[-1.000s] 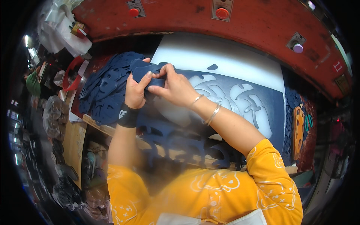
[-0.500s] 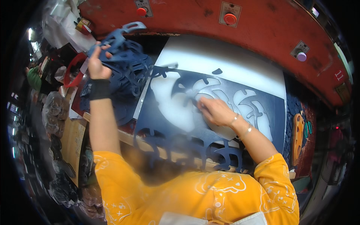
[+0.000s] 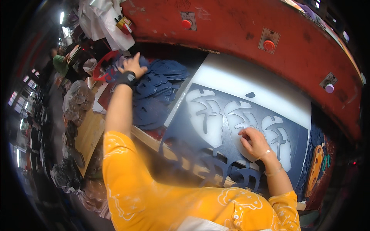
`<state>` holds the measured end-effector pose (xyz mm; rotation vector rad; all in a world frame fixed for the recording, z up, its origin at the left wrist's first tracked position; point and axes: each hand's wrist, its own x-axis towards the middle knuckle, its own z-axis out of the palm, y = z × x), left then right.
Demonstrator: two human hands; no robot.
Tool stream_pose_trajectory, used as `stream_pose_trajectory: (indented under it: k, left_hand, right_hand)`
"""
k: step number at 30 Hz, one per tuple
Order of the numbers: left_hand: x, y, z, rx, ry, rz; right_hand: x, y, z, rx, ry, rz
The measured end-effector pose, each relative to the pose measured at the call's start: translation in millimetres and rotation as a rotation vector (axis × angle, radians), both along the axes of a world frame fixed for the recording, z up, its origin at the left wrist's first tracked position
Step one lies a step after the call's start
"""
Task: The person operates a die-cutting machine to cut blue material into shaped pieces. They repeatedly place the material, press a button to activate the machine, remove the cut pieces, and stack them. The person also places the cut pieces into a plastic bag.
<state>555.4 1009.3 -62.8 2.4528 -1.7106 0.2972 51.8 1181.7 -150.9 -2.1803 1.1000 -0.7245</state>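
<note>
My left hand (image 3: 133, 68), with a black band on its wrist, is stretched out with its fingers spread. It is beside a pile of dark blue cut pieces (image 3: 156, 86) and a red basket (image 3: 101, 66); blurred blue scraps show around it. My right hand (image 3: 254, 143) has its fingers curled over a dark blue sheet (image 3: 235, 96). Whatever is under its fingertips cannot be made out. White leaf-like cutouts (image 3: 206, 119) show in the sheet, and strips of cut blue scrap (image 3: 216, 165) hang over its near edge. A small blue piece (image 3: 250, 94) lies on the white board (image 3: 277, 101).
A red machine beam (image 3: 231, 29) with several buttons spans the far side. An orange tool (image 3: 315, 169) and green-handled scissors (image 3: 327, 162) lie at the right. Plastic bags (image 3: 79, 100) and a wooden board (image 3: 90, 140) are at the left, with a person in green (image 3: 61, 64) beyond.
My left hand has let go of the blue scrap bundle by the red basket, its fingers now apart. My right hand has moved nearer to me over the sheet. The view has shifted left.
</note>
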Motion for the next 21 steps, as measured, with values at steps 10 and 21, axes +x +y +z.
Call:
stream_pose_trajectory:
  k: [10,21]
  left_hand:
    - [-141.4,262.7,-104.9,-0.108,0.900,-0.161]
    - [-123.7,79.6,-105.1,0.028,1.475,-0.567]
  right_hand:
    - [-236.0,145.5,-12.3,0.176,0.145,-0.955]
    - [-143.2,179.5,20.1,0.201,0.453,-1.246]
